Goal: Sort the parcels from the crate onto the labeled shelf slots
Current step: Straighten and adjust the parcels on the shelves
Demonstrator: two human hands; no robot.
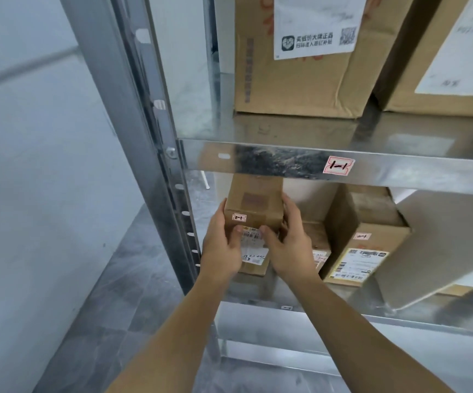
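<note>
A small brown parcel (253, 204) with a pink "2-1" sticker sits on top of another small parcel (253, 260) at the left end of the lower shelf (286, 300). My left hand (221, 245) grips its left side with the thumb on the front. My right hand (289, 245) grips its right side, thumb also on the front. The upper shelf's front edge carries a pink "1-1" label (339, 165). The crate is out of view.
More "2-1" parcels (363, 242) stand to the right on the lower shelf, plus a leaning grey flat parcel (439, 245). Two large cardboard boxes (300, 75) stand on the upper shelf. A steel upright (156, 154) borders the left; white wall beyond.
</note>
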